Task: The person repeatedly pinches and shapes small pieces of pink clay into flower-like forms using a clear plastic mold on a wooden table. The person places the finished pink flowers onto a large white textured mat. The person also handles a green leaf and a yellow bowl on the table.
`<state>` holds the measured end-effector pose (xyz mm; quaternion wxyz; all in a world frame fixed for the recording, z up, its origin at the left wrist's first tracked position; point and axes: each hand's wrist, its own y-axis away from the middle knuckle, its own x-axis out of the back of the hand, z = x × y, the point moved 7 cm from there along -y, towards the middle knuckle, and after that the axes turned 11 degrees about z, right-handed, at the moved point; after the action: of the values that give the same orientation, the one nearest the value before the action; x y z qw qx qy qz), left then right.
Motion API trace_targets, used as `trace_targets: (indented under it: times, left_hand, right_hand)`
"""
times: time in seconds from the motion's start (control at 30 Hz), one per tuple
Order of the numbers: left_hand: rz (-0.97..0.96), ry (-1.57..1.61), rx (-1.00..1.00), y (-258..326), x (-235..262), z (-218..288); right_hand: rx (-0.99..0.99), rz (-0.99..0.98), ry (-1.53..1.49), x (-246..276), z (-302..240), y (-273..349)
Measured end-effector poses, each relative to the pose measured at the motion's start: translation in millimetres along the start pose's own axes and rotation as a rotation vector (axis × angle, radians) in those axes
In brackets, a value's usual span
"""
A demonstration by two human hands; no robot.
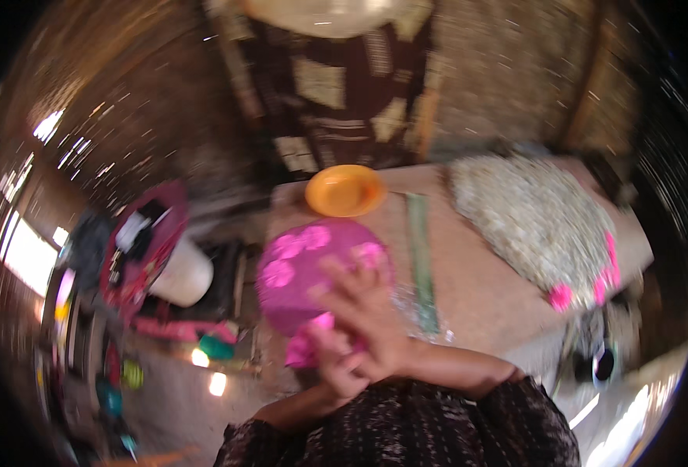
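Note:
My right hand [369,315] is over the near right part of a round purple tray [297,274], its fingers spread and blurred by motion. My left hand [338,366] is just below it at the tray's near edge, partly overlapped by the right hand. A bright pink piece [301,352] lies against or beside my left fingers; whether they grip it cannot be made out. Several flower-shaped pink pieces [278,272] rest on the tray. Just beyond the tray stands an orange bowl [344,191] that looks nearly bare inside.
A green strip [421,265] lies on the brown table [468,303] right of the tray, beside crumpled clear plastic [406,300]. Further right spreads a large greyish-white heap [530,214] with pink pieces [560,297] along its edge. A white bucket [182,272] and dark red basin [169,218] stand left.

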<state>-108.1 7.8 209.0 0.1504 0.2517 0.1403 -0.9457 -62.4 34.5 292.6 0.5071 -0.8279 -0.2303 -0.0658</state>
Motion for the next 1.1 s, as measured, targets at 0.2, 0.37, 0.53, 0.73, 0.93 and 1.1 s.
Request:
trace_targets:
  times: [0.2, 0.37, 0.53, 0.73, 0.93, 1.1]
  left_hand:
    - [0.107, 0.034, 0.506, -2.3, 26.6, -131.9]
    - [0.181, 0.185, 0.604, -15.1, 31.0, -175.5]
    - [0.22, 0.258, 0.638, -26.4, 32.0, -195.9]
    - [0.316, 0.364, 0.586, -36.3, 59.7, -190.1]
    - [0.445, 0.56, 0.485, -65.1, 110.7, -136.5]
    - [0.443, 0.64, 0.459, -72.0, 106.6, -127.2]
  right_hand:
    - [0.349, -0.127, 0.111, -10.4, -25.6, 34.5]
    - [0.242, -0.099, -0.02, -13.5, -13.9, 51.3]
    - [0.138, -0.002, 0.015, -18.7, 10.6, 49.5]
    - [-0.626, 0.015, -0.328, -22.2, 134.5, 73.9]
    - [-0.493, -0.389, 0.796, 28.2, 189.6, 165.5]
    - [-0.753, -0.301, 0.531, 40.6, 185.9, 163.7]
